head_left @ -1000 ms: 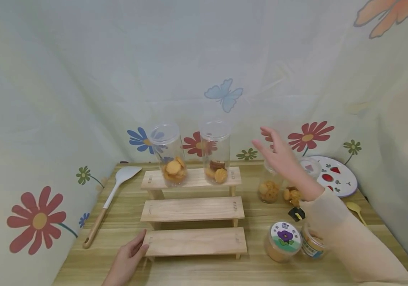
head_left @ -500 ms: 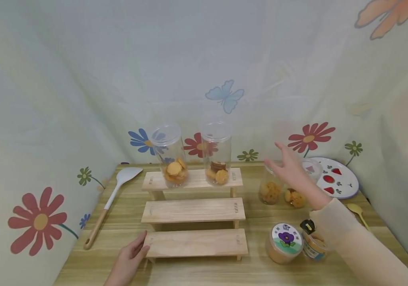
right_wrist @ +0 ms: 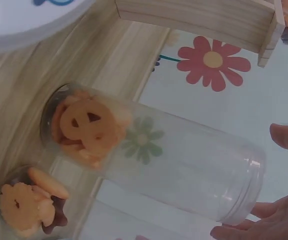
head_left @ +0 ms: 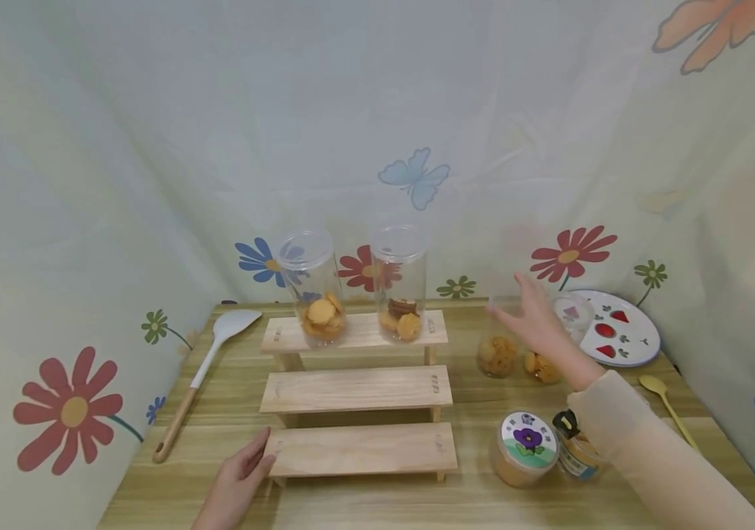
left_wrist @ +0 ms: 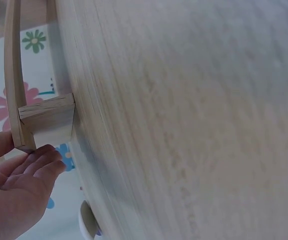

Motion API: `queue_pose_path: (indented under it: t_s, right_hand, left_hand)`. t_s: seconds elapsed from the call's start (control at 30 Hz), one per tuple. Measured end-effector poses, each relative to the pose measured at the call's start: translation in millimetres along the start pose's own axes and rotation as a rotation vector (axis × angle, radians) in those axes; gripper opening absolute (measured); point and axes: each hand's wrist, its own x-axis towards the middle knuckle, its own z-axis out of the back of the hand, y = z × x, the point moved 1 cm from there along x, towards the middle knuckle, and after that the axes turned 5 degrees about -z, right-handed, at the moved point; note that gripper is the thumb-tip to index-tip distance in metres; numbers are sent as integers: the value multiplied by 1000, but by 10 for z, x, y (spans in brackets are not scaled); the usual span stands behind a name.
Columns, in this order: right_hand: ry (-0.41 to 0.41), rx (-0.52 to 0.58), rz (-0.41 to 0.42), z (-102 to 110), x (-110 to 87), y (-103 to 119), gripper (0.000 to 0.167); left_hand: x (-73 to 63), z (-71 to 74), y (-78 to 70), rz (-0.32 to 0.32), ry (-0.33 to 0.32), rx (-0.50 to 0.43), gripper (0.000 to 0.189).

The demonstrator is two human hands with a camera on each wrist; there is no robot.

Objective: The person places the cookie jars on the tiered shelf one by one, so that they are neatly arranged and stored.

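My left hand [head_left: 235, 475] is at the left end of the three-step wooden shelf [head_left: 360, 449]; in the left wrist view its thumb and fingers hold the lowest board's end [left_wrist: 24, 137]. Over on the right, my right hand [head_left: 539, 320] reaches around the top of a tall clear cookie jar [head_left: 499, 357] standing on the table. In the right wrist view, that jar [right_wrist: 179, 155] has cookies at its bottom, with the fingers of my hand [right_wrist: 279, 215] right at its lidded rim and the thumb apart from it. Another cookie jar [head_left: 541, 368] stands beside it, partly hidden by my arm.
Two lidded cookie jars [head_left: 321, 316] [head_left: 402, 320] stand on the top board. A white turner [head_left: 208, 368] lies left. On the right are a flower-lidded tub [head_left: 525, 450], a small jar [head_left: 578, 456], a yellow spoon [head_left: 669, 412] and a fruit-patterned plate [head_left: 645, 340].
My right hand has come down and to the right, from above the table's back edge to the cookie jar's top. The left hand stays at the shelf.
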Motion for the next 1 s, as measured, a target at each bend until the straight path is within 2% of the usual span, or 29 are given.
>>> queue_pose_path:
  t_s: [0.27,0.43,0.6,0.73,1.0]
  right_hand:
    - [-5,9,-11,-59,7,-74,94]
    - [-36,14,-4,-105,31,-129,92]
    - [-9,3,-36,-101,39,-143,91]
    - [10,3,-67,-83,31,-136,90]
    - [-29,11,-67,-102,29,-134,91]
  left_hand:
    - [10,-2,-4,-25,-14,-12,55]
    - [5,-4,-6,-9,-12,-7,55]
    - [1,-4,-18,14,-17,-10,55]
    - [-2,-6,-23,13,-20,-9,54]
    - [-3,4,-10,10,-14,-1,57]
